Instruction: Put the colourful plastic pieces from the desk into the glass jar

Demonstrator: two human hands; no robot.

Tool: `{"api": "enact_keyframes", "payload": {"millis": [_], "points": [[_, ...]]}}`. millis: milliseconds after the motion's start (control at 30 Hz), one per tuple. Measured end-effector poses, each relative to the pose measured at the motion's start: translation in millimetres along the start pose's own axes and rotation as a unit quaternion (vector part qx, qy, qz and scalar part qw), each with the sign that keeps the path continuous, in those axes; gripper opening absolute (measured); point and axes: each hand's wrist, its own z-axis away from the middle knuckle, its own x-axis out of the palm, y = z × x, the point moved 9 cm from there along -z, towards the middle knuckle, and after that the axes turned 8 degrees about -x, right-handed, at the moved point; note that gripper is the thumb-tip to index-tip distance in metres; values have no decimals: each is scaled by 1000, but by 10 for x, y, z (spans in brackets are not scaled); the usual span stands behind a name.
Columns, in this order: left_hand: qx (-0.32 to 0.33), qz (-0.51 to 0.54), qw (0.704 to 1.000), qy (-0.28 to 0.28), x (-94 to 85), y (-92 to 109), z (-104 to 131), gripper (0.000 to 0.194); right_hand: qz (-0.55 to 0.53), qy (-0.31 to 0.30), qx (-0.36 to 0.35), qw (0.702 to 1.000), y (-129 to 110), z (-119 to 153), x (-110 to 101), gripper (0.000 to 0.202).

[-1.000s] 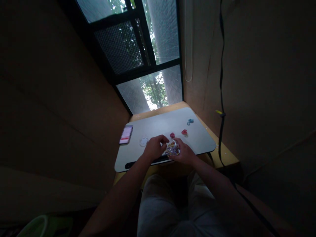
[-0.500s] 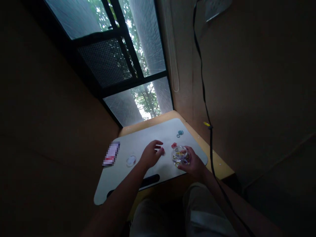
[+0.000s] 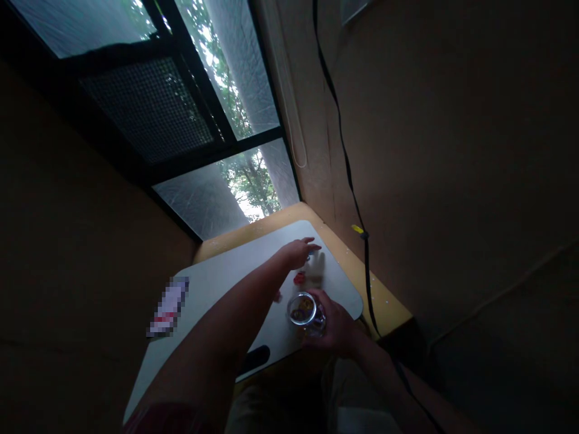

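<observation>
My right hand (image 3: 333, 325) is wrapped around a clear jar (image 3: 304, 325) near the board's front edge. The jar leans with its uncovered mouth facing up, and small yellow and purple pieces show inside. Stretched out over the far right of the board, my left hand (image 3: 297, 253) has its fingers apart. Small blue rings (image 3: 311, 257) lie just under its fingertips, partly covered by them. A cluster of red rings (image 3: 299, 278) sits between my left hand and the jar. Beside my left forearm lies a small pink piece (image 3: 277, 296), partly hidden.
The white lap board (image 3: 217, 289) rests on a yellowish wooden table (image 3: 393, 310). A blurred-out phone-like object (image 3: 168, 306) lies at its left. A dark cord (image 3: 346, 160) hangs down the right side, across my right forearm. A window (image 3: 239, 175) stands behind.
My left hand has moved away from the pink piece, forward and right to the blue rings. My left arm now hides the round clear lid. The jar in my right hand has tilted slightly.
</observation>
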Motion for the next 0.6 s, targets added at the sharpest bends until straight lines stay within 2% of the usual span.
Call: {"api": "enact_keyframes", "payload": {"millis": [100,233,433,600], "points": [[9,8,1000,9,84,-34,-84,56,-9,-2,-6,1000,-13,0,-4,92],[-8,50,997,56,86,-87,-64,47,-3,-3,-10,1000,11,4,5,95],[-96,94,988,74,107,-229,2,31,0,-13,-13,1000,80,15,42,94],[-137,117,981,78,95,-345,45,25,8,-10,-8,1000,82,19,36,97]]}}
